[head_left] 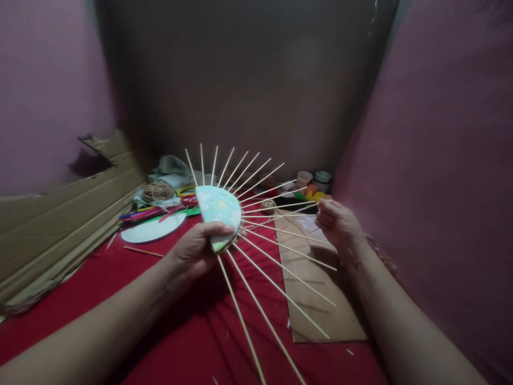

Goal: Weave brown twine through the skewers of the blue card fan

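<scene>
A half-round disc [222,206] with a pale green and white pattern is gripped in my left hand [202,246], thumb pressed on its face and fingers behind it. Many thin wooden sticks [276,249] fan out from its curved edge, upward, to the right and down toward me. To the right, my right hand [334,222] is closed in a pinch close to the tips of the right-pointing sticks. A thin strand, apparently twine [294,213], runs from the disc's curved edge to these fingers. My fingertips partly hide its end.
A brown board [310,315] lies on the red cloth [160,305]. Behind are a small twine ball [268,205], cups [304,178], a larger twine bundle [158,191] and a white half-disc [154,229]. Cardboard [60,224] stands left; walls enclose the sides.
</scene>
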Demonstrator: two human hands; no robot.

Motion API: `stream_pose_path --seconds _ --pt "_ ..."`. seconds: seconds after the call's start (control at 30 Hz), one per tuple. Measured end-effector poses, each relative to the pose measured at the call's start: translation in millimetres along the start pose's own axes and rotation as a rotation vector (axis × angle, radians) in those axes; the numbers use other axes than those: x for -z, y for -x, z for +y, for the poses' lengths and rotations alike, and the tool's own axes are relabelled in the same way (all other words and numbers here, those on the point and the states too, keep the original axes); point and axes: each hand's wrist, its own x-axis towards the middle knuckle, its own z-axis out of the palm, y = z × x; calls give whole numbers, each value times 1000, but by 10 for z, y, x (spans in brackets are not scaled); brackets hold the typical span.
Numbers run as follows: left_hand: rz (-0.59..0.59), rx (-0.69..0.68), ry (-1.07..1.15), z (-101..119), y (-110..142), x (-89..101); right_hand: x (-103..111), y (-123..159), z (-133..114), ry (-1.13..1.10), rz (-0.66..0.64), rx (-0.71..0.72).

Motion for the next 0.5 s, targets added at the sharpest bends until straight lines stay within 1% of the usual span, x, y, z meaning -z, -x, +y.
stream_pose_path --seconds 0.13,0.23,0.37,0.5 --pt "-53 12 -14 26 -8 27 58 2 5 4 -7 -107" --pt "-77 48 5 32 1 37 94 14 9 29 -6 -150" --pt "-88 81 40 45 13 39 63 15 68 91 -7 -156" --pt "-116 108 63 52 19 49 -65 49 185 215 -27 -117"
